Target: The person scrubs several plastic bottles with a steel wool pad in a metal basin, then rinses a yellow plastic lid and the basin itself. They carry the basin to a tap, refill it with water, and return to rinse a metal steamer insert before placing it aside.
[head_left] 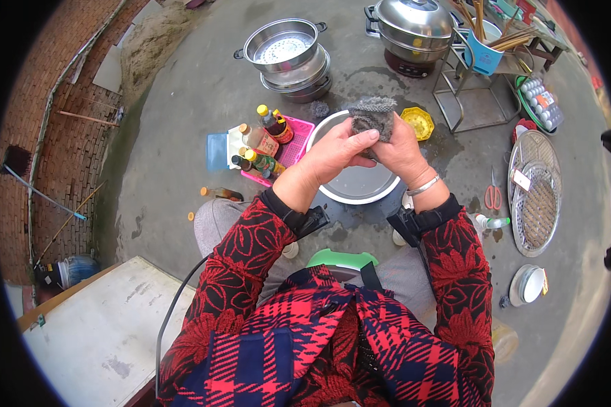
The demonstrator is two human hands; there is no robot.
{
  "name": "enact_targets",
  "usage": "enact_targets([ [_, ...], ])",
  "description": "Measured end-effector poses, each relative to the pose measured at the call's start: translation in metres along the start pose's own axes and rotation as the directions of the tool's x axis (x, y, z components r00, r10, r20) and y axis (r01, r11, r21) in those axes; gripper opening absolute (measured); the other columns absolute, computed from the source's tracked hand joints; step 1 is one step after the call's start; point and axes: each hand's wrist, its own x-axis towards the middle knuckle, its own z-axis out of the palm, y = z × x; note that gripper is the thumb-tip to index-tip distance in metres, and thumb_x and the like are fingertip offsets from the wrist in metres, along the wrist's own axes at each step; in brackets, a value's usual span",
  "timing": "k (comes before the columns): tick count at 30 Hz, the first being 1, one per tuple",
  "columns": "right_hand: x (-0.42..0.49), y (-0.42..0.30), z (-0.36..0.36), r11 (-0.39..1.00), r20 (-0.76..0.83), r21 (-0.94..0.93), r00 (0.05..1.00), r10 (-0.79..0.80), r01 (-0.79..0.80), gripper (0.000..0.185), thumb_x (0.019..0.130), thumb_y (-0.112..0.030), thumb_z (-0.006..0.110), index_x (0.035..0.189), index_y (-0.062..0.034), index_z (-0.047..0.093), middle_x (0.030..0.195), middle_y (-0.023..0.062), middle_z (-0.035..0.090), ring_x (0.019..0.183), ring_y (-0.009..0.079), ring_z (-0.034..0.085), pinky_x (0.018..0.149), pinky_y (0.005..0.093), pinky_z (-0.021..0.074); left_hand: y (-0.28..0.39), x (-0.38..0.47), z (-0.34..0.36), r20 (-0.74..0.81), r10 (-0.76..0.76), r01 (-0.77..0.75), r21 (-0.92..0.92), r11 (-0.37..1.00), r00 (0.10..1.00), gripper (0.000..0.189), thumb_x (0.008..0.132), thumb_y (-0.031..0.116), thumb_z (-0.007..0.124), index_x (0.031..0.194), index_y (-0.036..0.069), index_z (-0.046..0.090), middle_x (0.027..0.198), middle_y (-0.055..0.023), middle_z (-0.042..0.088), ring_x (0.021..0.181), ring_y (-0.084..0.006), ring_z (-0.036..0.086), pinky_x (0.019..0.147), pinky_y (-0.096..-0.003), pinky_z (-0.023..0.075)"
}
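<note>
Both my hands grip one grey knitted cloth (374, 119) above a white-rimmed basin (354, 196) of cloudy water. My left hand (336, 147) holds it from the left side, thumb laid across its lower part. On the other side, my right hand (405, 152) closes around the cloth, a silver bangle at its wrist. The cloth is bunched, and its top edge sticks up above my fingers. Just right of the basin sits a yellow octagonal dish (417, 123). A dark scouring pad (319, 108) lies on the concrete beyond the basin's left rim.
A pink basket (300, 133) holds several sauce bottles at left. Steamer pots (295, 68) and a lidded electric pot (417, 35) stand farther off. To the right are a metal rack (471, 104), red-handled scissors (493, 197), steamer trays (534, 198) and an egg carton (542, 104).
</note>
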Motion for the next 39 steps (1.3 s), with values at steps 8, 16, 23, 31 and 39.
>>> enact_targets([
  [8, 0.040, -0.031, -0.162, 0.995, -0.274, -0.060, 0.960, 0.066, -0.085, 0.033, 0.082, -0.003, 0.057, 0.114, -0.0008, 0.051, 0.105, 0.0056, 0.059, 0.093, 0.0141, 0.056, 0.083, 0.0272, 0.0440, -0.064, 0.044, -0.108, -0.217, -0.326, 0.392, 0.498, 0.774, 0.920, 0.048, 0.081, 0.035, 0.059, 0.116, 0.003, 0.051, 0.105, -0.0091, 0.058, 0.095, -0.0172, 0.057, 0.078, -0.0327, 0.0452],
  [16, -0.072, 0.141, -0.176, 0.581, -0.202, 0.319, 0.546, 0.813, -0.749, 0.029, 0.081, -0.004, 0.059, 0.109, -0.0021, 0.052, 0.099, 0.0039, 0.060, 0.086, 0.0125, 0.057, 0.079, 0.0269, 0.0466, -0.202, 0.146, -0.182, -0.390, -0.503, 0.559, 0.793, 0.242, 0.771, 0.046, 0.080, 0.024, 0.058, 0.120, 0.004, 0.047, 0.118, -0.0193, 0.052, 0.109, -0.0342, 0.050, 0.091, -0.0374, 0.0412],
  [23, -0.192, 0.225, -0.115, 0.246, -0.078, 0.501, 0.239, 0.968, -0.830, 0.024, 0.087, -0.015, 0.058, 0.107, -0.0019, 0.055, 0.098, 0.0018, 0.060, 0.086, 0.0091, 0.054, 0.080, 0.0243, 0.0429, -0.272, 0.185, -0.157, 0.029, -0.611, -0.141, 0.981, -0.136, 0.791, 0.046, 0.079, 0.006, 0.049, 0.123, 0.016, 0.046, 0.138, -0.0145, 0.029, 0.112, -0.0287, 0.048, 0.088, -0.0358, 0.0440],
  [31, -0.234, 0.236, -0.114, 0.233, -0.217, 0.198, 0.189, 0.958, -0.952, 0.031, 0.086, -0.025, 0.058, 0.099, 0.0026, 0.058, 0.092, 0.0051, 0.061, 0.082, 0.0125, 0.053, 0.075, 0.0266, 0.0434, -0.262, 0.170, -0.194, -0.103, -0.337, 0.102, 0.995, -0.021, 0.936, 0.013, 0.069, 0.010, 0.058, 0.081, 0.005, 0.058, 0.085, -0.0138, 0.062, 0.085, -0.0302, 0.060, 0.073, -0.0380, 0.0486],
  [39, -0.236, 0.231, -0.101, 0.410, -0.374, -0.082, 0.409, 0.832, -0.908, 0.027, 0.076, -0.014, 0.055, 0.095, 0.0054, 0.059, 0.092, 0.0127, 0.062, 0.086, 0.0193, 0.058, 0.081, 0.0294, 0.0432, -0.215, 0.163, -0.193, -0.239, 0.143, 0.215, 0.962, 0.166, 0.960, 0.012, 0.068, 0.014, 0.061, 0.074, 0.007, 0.052, 0.075, -0.0111, 0.058, 0.075, -0.0308, 0.058, 0.064, -0.0408, 0.0457],
])
